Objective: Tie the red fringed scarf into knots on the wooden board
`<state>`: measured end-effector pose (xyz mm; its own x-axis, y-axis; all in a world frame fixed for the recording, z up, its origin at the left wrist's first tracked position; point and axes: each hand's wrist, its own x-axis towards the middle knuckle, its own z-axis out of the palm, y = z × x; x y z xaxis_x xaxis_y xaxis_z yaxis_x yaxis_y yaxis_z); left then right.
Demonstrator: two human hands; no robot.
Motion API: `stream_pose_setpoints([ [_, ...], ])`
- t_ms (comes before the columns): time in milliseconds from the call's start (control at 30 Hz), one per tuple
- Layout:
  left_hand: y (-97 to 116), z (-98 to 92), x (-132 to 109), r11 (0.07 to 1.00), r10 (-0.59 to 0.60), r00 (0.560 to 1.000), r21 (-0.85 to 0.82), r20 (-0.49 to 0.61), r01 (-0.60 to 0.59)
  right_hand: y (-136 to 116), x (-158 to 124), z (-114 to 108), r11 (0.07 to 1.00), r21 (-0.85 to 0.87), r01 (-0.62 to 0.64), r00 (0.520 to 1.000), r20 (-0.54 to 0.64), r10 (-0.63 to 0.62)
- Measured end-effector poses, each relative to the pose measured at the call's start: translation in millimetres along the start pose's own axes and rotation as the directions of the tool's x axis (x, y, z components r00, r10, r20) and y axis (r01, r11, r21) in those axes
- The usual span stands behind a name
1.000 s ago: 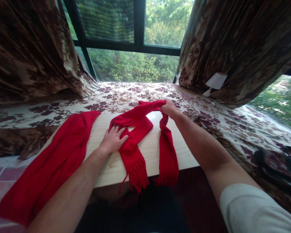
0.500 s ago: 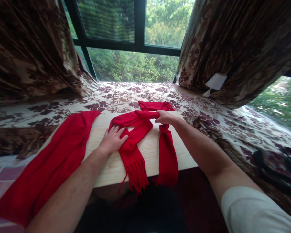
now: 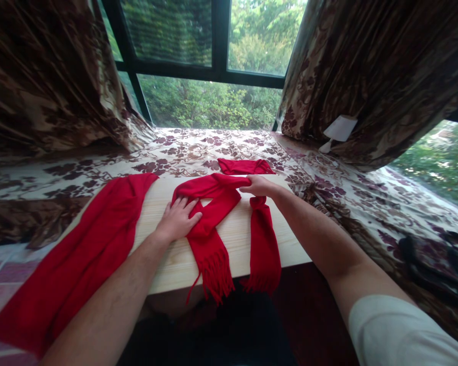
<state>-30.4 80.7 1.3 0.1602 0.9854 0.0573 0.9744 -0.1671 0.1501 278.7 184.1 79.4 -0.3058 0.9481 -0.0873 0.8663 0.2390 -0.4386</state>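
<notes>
A red fringed scarf (image 3: 217, 211) lies in a crossed loop on the pale wooden table (image 3: 238, 249). Its two fringed tails hang toward the near edge, the right one bunched at its top. My left hand (image 3: 180, 218) rests flat on the loop's left side, fingers spread. At the loop's upper right, my right hand (image 3: 258, 186) grips the scarf between thumb and fingers. The part of the scarf under that hand and wrist is hidden.
A larger red cloth (image 3: 99, 234) drapes over the table's left end toward the floor. Behind the table, a folded red cloth (image 3: 244, 166) lies on the floral cover (image 3: 191, 147). A small white lamp (image 3: 340, 128) and a black object (image 3: 423, 269) are to the right.
My right hand has shifted slightly left and up, uncovering more of the bunched top of the right tail. My left hand stays in place.
</notes>
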Motion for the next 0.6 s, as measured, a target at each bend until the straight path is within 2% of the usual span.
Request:
stream_pose_setpoints([
  [100,0,0.3,0,1.000,0.005,1.000,-0.001,-0.006,-0.005,1,2,-1,1.000,0.024,0.015,0.998,-0.061,-0.013],
  [167,0,0.2,0,1.000,0.003,1.000,-0.002,-0.010,-0.003,0,3,-2,0.995,0.062,0.074,0.986,-0.154,-0.064],
  [233,0,-0.2,-1,1.000,-0.001,1.000,-0.005,-0.024,0.001,-1,4,-5,0.977,0.124,0.171,0.942,-0.311,-0.125],
  [300,0,-0.5,-1,1.000,-0.007,0.999,-0.010,-0.035,0.007,-4,3,-9,0.951,0.177,0.254,0.872,-0.468,-0.146],
  [367,-1,-0.5,-1,1.000,-0.006,0.999,-0.012,-0.033,0.005,-5,-1,-14,0.940,0.193,0.281,0.830,-0.541,-0.137],
  [400,-1,-0.4,-1,1.000,-0.005,1.000,-0.012,-0.030,0.004,-5,-3,-15,0.944,0.184,0.273,0.832,-0.538,-0.136],
  [467,0,-0.5,-1,1.000,-0.009,1.000,-0.014,-0.020,0.008,0,-10,-16,0.959,0.144,0.244,0.868,-0.474,-0.149],
  [533,0,-0.9,-1,1.000,-0.014,1.000,-0.022,-0.014,0.014,8,-16,-13,0.974,0.072,0.216,0.920,-0.348,-0.178],
  [600,1,-1.4,-1,0.999,-0.014,1.000,-0.030,-0.005,0.013,17,-21,-9,0.978,-0.041,0.207,0.964,-0.161,-0.211],
])
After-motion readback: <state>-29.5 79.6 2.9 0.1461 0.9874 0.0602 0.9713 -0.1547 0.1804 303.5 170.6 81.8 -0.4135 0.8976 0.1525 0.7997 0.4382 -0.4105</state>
